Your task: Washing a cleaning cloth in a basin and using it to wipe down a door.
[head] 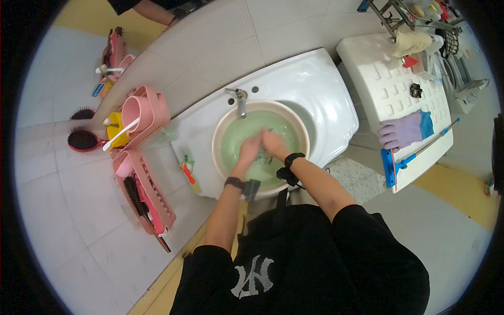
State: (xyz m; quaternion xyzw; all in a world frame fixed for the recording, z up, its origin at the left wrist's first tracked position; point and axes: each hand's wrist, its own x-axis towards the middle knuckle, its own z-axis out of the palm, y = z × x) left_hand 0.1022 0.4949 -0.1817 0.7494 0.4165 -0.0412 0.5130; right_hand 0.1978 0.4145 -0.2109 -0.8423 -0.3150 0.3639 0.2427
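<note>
My left hand [249, 149] and my right hand [274, 144] meet over a round, cream-rimmed plastic basin [217, 157] of greenish water. Both hands are blurred, fingers curled against each other; whether anything is between them is not clear. Dark printed marks [269, 160] show in the basin just below the hands. The basin sits in a white ceramic washbasin [327, 94]. Its metal tap [241, 103] reaches over the basin's back rim. A dark band [235, 182] circles my left wrist, and a black strap [294, 159] with a small device is on my right wrist.
On the left wall, pink plastic holders [157, 106] carry a cup, toothbrush and hairbrushes [136, 195]. A green and orange packet [190, 175] lies on the washbasin's left edge. At right, a white ridged surface [378, 75] bears a purple rubber glove [403, 130] and a blue squeegee [390, 167].
</note>
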